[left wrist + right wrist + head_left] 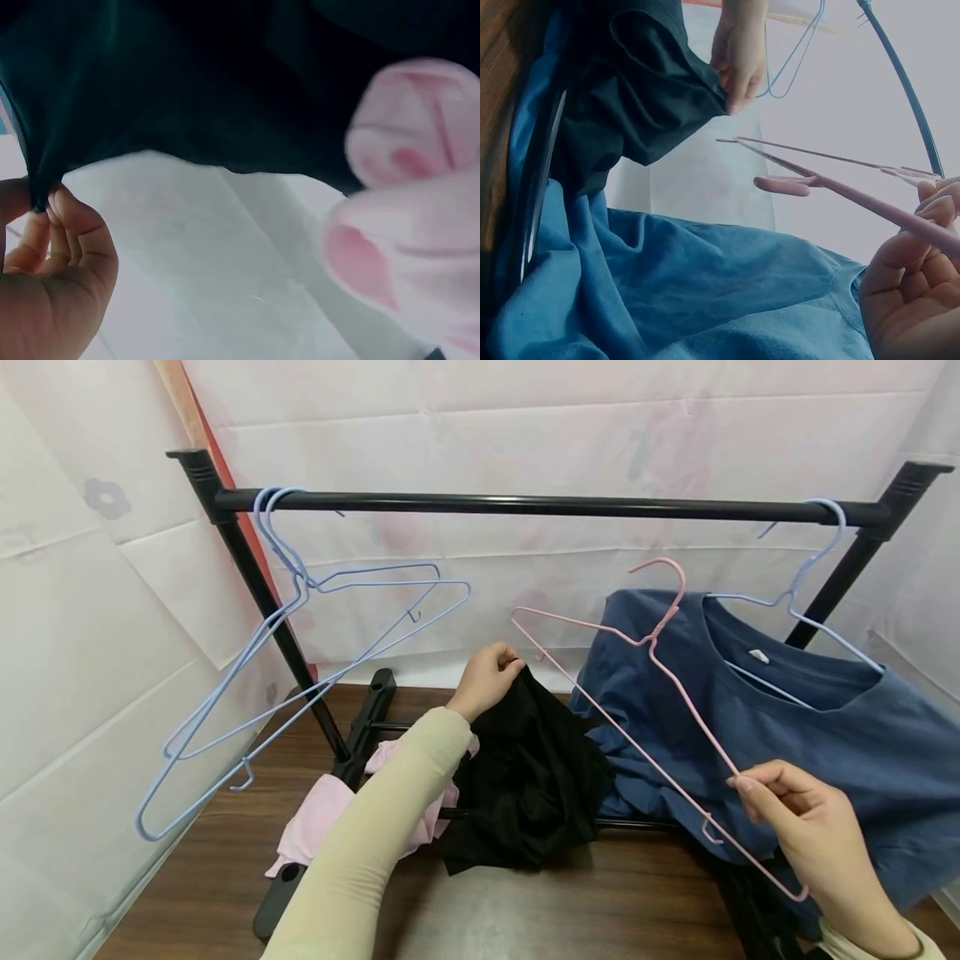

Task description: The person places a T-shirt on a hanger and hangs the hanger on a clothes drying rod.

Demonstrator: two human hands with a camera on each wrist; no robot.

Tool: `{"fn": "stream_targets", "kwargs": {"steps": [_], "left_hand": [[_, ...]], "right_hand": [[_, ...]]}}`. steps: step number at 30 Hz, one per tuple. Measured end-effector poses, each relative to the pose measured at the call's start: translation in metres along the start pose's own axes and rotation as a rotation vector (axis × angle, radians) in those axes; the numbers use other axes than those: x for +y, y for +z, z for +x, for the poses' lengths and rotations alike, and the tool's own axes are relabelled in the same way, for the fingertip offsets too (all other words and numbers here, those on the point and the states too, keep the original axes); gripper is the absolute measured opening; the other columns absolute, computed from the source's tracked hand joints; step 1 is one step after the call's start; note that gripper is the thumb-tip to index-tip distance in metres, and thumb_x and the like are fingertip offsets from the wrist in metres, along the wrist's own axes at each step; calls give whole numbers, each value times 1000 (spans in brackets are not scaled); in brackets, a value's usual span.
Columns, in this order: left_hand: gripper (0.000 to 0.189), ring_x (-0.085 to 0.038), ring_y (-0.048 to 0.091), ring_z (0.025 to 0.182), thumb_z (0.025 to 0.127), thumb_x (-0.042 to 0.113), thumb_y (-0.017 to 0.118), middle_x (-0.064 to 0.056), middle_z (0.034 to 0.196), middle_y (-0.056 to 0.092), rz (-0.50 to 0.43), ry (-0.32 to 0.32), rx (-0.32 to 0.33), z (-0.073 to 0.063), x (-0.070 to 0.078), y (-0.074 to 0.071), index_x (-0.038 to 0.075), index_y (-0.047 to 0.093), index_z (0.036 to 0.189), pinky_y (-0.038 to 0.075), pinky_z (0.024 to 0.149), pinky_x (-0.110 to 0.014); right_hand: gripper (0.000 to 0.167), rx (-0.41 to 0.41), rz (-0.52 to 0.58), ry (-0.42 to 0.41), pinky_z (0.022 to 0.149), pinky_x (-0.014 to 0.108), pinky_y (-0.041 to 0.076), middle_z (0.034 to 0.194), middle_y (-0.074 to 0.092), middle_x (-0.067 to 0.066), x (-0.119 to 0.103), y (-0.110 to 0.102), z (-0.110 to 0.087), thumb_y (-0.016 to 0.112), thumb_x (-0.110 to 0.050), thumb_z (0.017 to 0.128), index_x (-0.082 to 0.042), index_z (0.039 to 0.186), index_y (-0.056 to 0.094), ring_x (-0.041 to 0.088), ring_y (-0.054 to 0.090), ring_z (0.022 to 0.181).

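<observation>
My left hand (489,680) pinches an upper edge of a black cloth garment (528,777), whose lower part lies bunched on the rack's low bars. In the left wrist view the fingertips grip a corner of this dark fabric (172,90). My right hand (806,827) holds a pink wire hanger (678,685) by one side near its lower corner. The hanger is tilted, hook upward, and nothing hangs on it. Behind it a blue shirt (825,760) hangs from a light blue hanger (798,581) at the right end of the rail.
A black rail (480,505) spans the rack. Several light blue hangers (300,585) hang at its left end. Pink cloth (322,818) lies low on the left, partly behind my left sleeve. White sheeting (525,443) stands behind, above a brown wooden surface (570,910).
</observation>
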State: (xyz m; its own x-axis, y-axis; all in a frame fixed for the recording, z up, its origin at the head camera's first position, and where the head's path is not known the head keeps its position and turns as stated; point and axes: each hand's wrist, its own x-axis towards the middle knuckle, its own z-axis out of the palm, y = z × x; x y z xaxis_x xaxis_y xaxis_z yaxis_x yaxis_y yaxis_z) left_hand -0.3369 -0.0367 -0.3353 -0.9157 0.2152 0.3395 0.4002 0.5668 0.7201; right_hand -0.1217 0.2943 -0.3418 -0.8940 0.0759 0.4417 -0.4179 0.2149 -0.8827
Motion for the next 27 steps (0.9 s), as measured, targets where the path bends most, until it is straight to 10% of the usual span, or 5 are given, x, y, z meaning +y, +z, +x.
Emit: {"fn": "stream_targets", "kwargs": {"steps": [10,27], "left_hand": [[24,-23,67,97,98,20,61,-9,113,72,46,-105,-89,0,-24,4,8,72,115,54,88,-37],[18,-24,68,82,93,22,68,-11,100,74,-35,-179,79,3,-45,1,7,72,100,55,76,-33]], "right_hand": [[9,-62,15,6,56,27,39,69,59,-1,0,1,-7,57,8,93,5,95,66,13,51,63],[8,-127,-49,16,53,31,38,67,57,-4,1,11,-12,57,7,94,5,92,65,14,50,60]]}}
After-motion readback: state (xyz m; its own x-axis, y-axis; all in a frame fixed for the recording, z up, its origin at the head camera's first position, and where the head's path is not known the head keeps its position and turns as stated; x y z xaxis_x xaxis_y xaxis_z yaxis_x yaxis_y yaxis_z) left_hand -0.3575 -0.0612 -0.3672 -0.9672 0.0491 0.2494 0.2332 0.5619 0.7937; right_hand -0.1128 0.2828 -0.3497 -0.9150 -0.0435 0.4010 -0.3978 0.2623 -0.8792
